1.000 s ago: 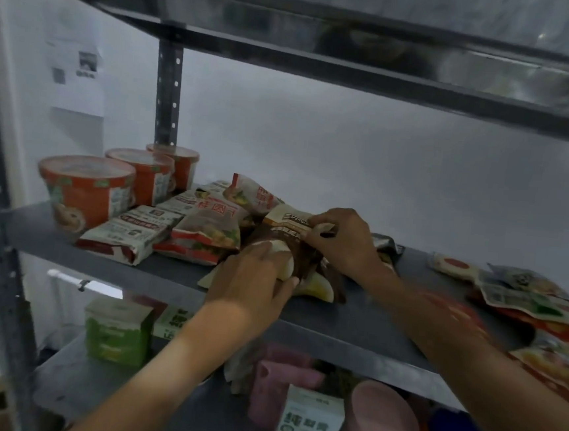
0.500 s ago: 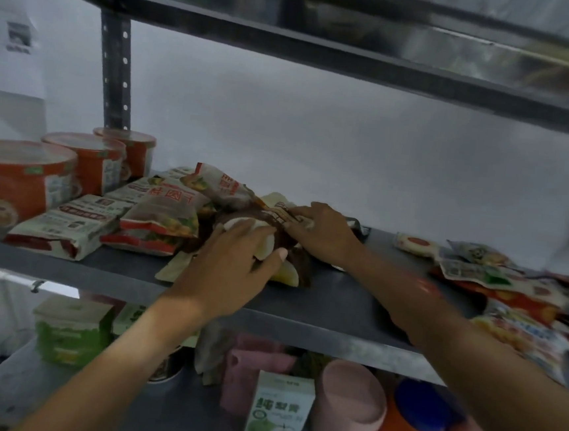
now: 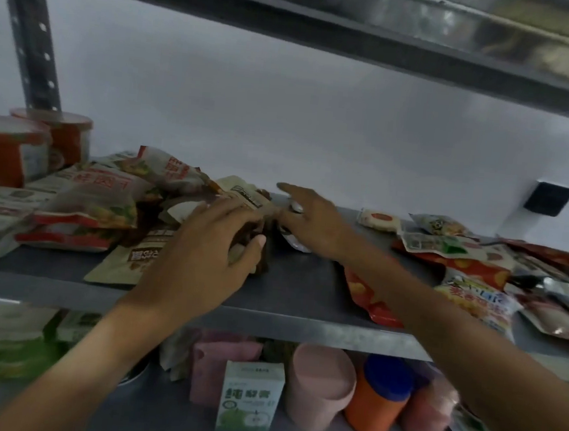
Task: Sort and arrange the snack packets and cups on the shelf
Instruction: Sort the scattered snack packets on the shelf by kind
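On the grey shelf (image 3: 297, 285) my left hand (image 3: 211, 253) grips a stack of brown and beige snack packets (image 3: 243, 194), fingers over the top and thumb at the right side. My right hand (image 3: 313, 224) hovers just right of the stack with fingers spread and the index finger stretched toward the back, holding nothing. A small silver packet (image 3: 294, 245) lies under it. Red-and-white packets (image 3: 94, 205) are piled to the left, beside two orange cups (image 3: 6, 153). A loose heap of mixed packets (image 3: 461, 265) covers the shelf's right side.
The upper shelf (image 3: 327, 30) hangs low overhead and a perforated post (image 3: 32, 49) stands at the back left. Below are a pink cup (image 3: 319, 387), a green-and-white carton (image 3: 250, 398) and an orange bottle with a blue lid (image 3: 377, 402).
My right hand has let go of the brown packets and lifted to the right with fingers spread. My left hand stays on the stack. The view has swung right, so the cups sit further left.
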